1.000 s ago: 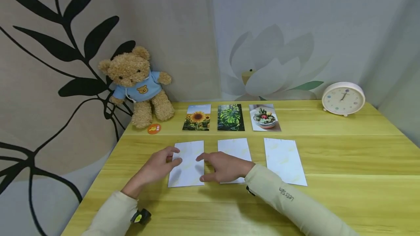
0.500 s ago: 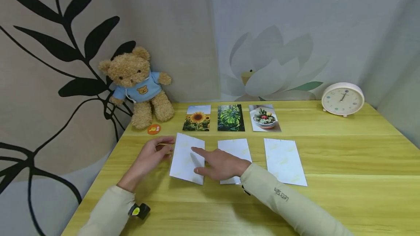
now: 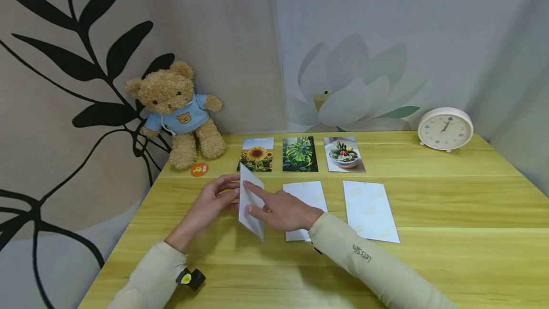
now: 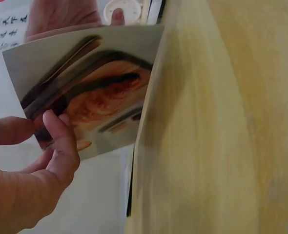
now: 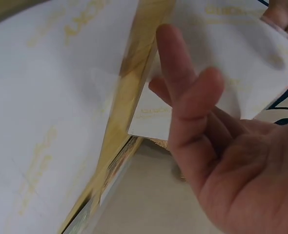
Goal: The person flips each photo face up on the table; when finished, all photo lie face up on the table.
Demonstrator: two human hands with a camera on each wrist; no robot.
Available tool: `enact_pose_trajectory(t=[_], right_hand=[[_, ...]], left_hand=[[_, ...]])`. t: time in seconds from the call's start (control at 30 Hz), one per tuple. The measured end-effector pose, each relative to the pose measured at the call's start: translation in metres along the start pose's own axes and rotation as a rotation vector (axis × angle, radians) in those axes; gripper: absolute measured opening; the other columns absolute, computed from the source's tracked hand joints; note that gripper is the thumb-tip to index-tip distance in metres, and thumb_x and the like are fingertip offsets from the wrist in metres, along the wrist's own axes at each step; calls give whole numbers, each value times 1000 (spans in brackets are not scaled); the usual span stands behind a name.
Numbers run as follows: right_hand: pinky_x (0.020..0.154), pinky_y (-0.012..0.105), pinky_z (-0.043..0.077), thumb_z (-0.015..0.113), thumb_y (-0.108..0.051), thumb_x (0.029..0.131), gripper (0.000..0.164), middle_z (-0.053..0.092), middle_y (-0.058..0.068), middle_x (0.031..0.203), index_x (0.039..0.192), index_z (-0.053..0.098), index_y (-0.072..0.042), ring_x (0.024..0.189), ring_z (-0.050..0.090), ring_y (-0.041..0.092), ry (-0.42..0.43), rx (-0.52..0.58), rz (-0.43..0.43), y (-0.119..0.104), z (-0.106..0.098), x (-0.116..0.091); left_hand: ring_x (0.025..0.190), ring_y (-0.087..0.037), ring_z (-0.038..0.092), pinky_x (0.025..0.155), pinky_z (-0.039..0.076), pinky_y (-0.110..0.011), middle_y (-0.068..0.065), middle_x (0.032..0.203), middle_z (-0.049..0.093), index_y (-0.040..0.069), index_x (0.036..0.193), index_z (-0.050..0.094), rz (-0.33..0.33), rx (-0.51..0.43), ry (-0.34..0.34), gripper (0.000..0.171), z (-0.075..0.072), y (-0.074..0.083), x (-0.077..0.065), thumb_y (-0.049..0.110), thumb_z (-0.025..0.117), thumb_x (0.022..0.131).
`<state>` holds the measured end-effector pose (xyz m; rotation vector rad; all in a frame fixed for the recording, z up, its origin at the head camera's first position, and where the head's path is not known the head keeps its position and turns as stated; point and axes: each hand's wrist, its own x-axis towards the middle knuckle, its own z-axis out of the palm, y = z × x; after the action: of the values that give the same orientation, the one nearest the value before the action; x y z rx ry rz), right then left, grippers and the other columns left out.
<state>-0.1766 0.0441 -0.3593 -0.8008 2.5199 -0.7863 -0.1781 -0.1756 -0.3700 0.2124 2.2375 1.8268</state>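
A photo card [image 3: 250,201], its back white, stands tilted on the table with its left edge raised. Its glossy picture side [image 4: 92,92] shows orange and dark curved shapes in the left wrist view. My left hand [image 3: 212,204] holds the raised edge, with thumb and bent fingers at the picture side. Across the white back lies the extended index finger of my right hand [image 3: 285,209], its thumb lower down. In the right wrist view my right hand [image 5: 217,141] overlaps that white back. Two more white-backed cards, a middle card [image 3: 308,194] and a right card [image 3: 371,211], lie flat.
Behind lie a sunflower photo [image 3: 256,154], a green leaf photo [image 3: 299,154] and a succulent bowl photo [image 3: 344,154]. A teddy bear [image 3: 182,113] sits back left beside an orange disc [image 3: 199,169]. A white clock [image 3: 445,128] stands back right on the wooden table [image 3: 450,204].
The left white-backed card has gone from flat to steeply tilted, its left edge lifted and swung rightward. My left hand has followed that edge; my right hand has shifted slightly left onto the card's back.
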Motion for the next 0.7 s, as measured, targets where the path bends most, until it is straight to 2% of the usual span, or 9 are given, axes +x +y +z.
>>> enact_pose_trajectory(t=[0.07, 0.13, 0.23, 0.37, 0.43, 0.5, 0.57, 0.63, 0.7], right_hand=[[99, 38, 53, 36, -60, 104, 63, 72, 5, 125, 159, 7, -48, 112, 69, 18, 7, 20, 0, 0, 0, 0], [99, 39, 53, 37, -58, 104, 64, 71, 6, 127, 160, 7, -46, 114, 68, 20, 19, 37, -8, 1, -1, 1], [90, 36, 56, 40, -53, 105, 65, 70, 8, 126, 161, 10, -39, 100, 73, 20, 30, 97, -37, 3, -2, 2], [78, 30, 56, 44, -44, 107, 65, 67, 11, 129, 163, 14, -29, 79, 74, 22, 51, 236, -88, 6, -4, 2], [76, 29, 56, 44, -41, 107, 63, 65, 12, 131, 162, 17, -25, 77, 74, 25, 78, 302, -114, 7, -4, 1], [72, 30, 55, 41, -39, 109, 60, 68, 12, 126, 162, 20, -24, 81, 73, 28, 112, 365, -137, 7, -5, 0], [67, 34, 56, 39, -39, 109, 57, 72, 13, 115, 161, 22, -23, 83, 72, 30, 144, 416, -154, 8, -5, -1], [62, 38, 56, 39, -38, 109, 55, 73, 13, 114, 161, 25, -23, 85, 72, 33, 173, 465, -171, 7, -6, -2], [61, 38, 56, 42, -35, 109, 54, 73, 13, 117, 160, 29, -22, 85, 72, 35, 200, 491, -187, 8, -7, -2]], left_hand=[[111, -11, 63, 94, 58, -35, -26, 145, 45, 2, 152, 37, 3, 3, -21, 48, 2, 0, 1, 14, 49, 106], [115, -16, 63, 96, 58, -36, -26, 146, 45, 3, 152, 37, 3, -2, -32, 48, 4, -1, 2, 14, 48, 106], [126, -25, 58, 99, 56, -37, -25, 151, 42, 5, 154, 34, 5, -9, -54, 50, 7, -2, 4, 17, 48, 107], [139, -37, 47, 105, 53, -42, -21, 157, 35, 11, 156, 32, -16, -35, -74, 53, 12, -3, 6, 26, 48, 108], [142, -40, 43, 106, 52, -45, -21, 159, 31, 15, 156, 30, -38, -41, -77, 55, 14, -2, 6, 32, 48, 107], [144, -43, 40, 104, 53, -48, -22, 162, 23, 20, 157, 28, -62, -31, -72, 58, 16, -1, 7, 38, 49, 106], [142, -44, 42, 101, 55, -47, -23, 161, 20, 25, 157, 24, -77, -20, -66, 60, 17, 0, 7, 43, 49, 105], [137, -44, 48, 95, 57, -44, -23, 159, 21, 29, 157, 20, -84, -4, -55, 62, 18, 2, 7, 46, 49, 104], [131, -41, 53, 91, 57, -41, -23, 156, 24, 31, 157, 18, -83, 10, -36, 63, 19, 3, 7, 45, 50, 104]])
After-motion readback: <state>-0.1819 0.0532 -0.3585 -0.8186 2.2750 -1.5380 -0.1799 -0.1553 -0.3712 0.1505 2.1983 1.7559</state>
